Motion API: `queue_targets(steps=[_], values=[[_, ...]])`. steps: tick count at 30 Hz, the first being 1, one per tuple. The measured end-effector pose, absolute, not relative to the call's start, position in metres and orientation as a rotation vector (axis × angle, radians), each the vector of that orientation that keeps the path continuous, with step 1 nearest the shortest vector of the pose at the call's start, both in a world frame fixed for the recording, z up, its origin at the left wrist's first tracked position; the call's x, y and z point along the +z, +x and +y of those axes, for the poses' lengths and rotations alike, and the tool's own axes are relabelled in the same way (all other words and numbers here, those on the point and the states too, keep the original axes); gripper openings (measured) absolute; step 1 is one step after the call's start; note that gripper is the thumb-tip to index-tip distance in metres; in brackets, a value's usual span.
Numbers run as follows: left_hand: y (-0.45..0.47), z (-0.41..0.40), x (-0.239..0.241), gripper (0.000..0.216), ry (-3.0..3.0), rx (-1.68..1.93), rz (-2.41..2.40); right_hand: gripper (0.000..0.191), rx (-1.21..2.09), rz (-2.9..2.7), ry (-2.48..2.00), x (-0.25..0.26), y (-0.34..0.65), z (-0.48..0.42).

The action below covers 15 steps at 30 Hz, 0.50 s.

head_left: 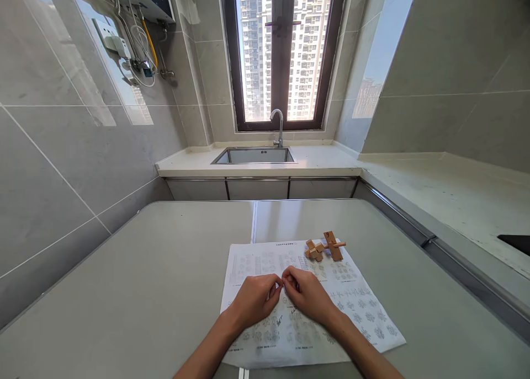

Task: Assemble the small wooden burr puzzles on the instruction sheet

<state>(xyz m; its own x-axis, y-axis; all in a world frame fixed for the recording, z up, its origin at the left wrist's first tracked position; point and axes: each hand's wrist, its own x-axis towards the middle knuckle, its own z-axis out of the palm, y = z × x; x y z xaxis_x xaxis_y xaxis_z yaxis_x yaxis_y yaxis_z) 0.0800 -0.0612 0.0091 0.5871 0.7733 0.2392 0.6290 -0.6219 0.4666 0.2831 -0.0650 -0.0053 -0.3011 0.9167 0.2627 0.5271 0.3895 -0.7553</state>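
My left hand (259, 297) and my right hand (305, 292) meet over a printed paper sheet (364, 318), their fingertips touching or nearly so. Both have curled, pinched fingers, and whatever may be between them is hidden or too small to make out. The sheet carries rows of small diagrams and lines of text. On its far right part lie wooden puzzle pieces: an interlocked cluster (314, 250) and, beside it, a flat crossed piece (333, 245) with a thin stick through it. They sit just beyond my right hand.
The sheet lies on a pale table (124, 279) with a seam down its middle. Past the far edge are a counter (318, 155), a sink (252, 156) and a faucet (280, 128) under a window. Another counter (464, 197) runs along the right.
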Motion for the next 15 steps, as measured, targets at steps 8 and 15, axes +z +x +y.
queue_targets(steps=[8,15], values=[[0.0796,-0.0605,0.0076,0.017,2.496,0.615,1.134,0.016,0.718,-1.962,-1.251,-0.0061,0.2826,-0.0649],[0.0797,-0.0611,0.0083,0.017,2.486,0.605,1.142,0.014,0.720,-1.963,-1.235,-0.0059,0.2826,-0.0656]])
